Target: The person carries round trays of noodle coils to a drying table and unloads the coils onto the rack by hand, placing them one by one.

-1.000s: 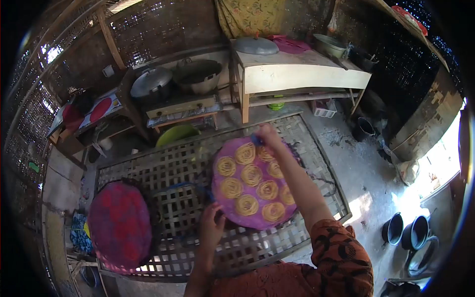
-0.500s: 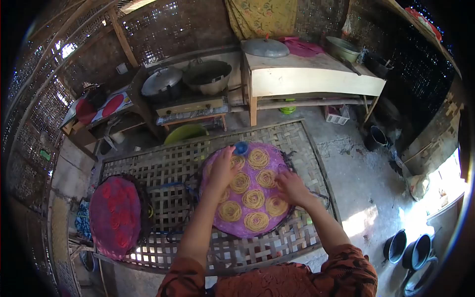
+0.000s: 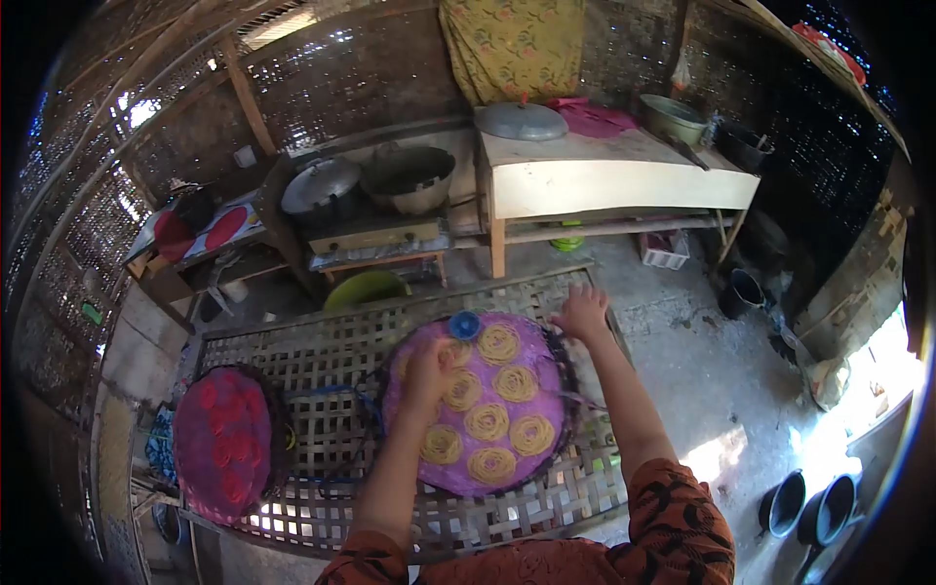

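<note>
My left hand (image 3: 427,372) is over the upper left of a round tray lined with purple cloth (image 3: 534,470). Its fingers look curled together, somewhat blurred; whatever they may hold is hidden. Just beyond them a small blue cup (image 3: 465,326) stands near the tray's far rim. Flat yellow coils of thin strands lie on the cloth, among them a far coil (image 3: 498,343), a middle coil (image 3: 487,422) and a near coil (image 3: 491,465). Past the tray's upper right rim, my right hand (image 3: 582,314) is raised with fingers spread and nothing in it.
Under the tray is a woven bamboo platform (image 3: 331,429). Another round tray with red coils on purple cloth (image 3: 226,444) lies at left. Behind stand a stove (image 3: 378,239) with a lidded pot (image 3: 322,185) and a wok (image 3: 409,180), beside a white table (image 3: 604,185). Black pans (image 3: 782,502) are at lower right.
My right hand has left the coil at the tray's right and moved up and outward, its fingers spreading. My left hand has drawn back from beside the blue cup. The view has tilted slightly upward.
</note>
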### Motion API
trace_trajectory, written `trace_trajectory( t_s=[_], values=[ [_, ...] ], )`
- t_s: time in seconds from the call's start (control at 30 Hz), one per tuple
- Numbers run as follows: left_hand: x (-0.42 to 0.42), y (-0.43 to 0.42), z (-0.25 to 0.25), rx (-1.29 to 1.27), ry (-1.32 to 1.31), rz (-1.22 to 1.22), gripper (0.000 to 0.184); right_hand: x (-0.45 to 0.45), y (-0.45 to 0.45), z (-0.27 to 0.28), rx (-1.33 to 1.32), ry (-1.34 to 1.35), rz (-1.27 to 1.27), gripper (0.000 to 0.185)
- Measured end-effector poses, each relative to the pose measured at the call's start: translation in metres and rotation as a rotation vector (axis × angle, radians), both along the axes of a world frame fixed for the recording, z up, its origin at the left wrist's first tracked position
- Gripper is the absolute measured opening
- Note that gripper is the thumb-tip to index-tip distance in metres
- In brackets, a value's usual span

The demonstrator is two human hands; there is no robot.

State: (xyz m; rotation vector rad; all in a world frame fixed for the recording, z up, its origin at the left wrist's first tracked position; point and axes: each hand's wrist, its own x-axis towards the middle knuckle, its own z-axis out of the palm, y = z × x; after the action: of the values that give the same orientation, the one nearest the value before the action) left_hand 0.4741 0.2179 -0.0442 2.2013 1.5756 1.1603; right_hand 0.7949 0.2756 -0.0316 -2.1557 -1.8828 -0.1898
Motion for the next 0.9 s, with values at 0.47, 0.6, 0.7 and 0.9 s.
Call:
trace_trajectory(
  t_s=[0.47, 0.6, 0.7, 0.9],
  values=[
    [0.007, -0.002, -0.014, -0.14, 0.221, -0.103, 0.041, -0.07, 0.096, -0.03, -0.198, 1.446, 0.497, 0.045],
    [-0.01, -0.009, -0.004, -0.112, -0.284, -0.197, 0.039, -0.035, 0.084, -0.055, -0.11, 0.436, 0.331, 0.047],
    [-0.059, -0.039, 0.028, -0.026, -0.144, 0.03, 0.039, -0.021, 0.021, -0.017, 0.343, 0.14, 0.395, 0.045],
    [-0.105, -0.112, 0.002, -0.17, 0.09, 0.193, 0.053, -0.012, -0.148, 0.018, -0.128, 0.411, 0.377, 0.029]
  ],
)
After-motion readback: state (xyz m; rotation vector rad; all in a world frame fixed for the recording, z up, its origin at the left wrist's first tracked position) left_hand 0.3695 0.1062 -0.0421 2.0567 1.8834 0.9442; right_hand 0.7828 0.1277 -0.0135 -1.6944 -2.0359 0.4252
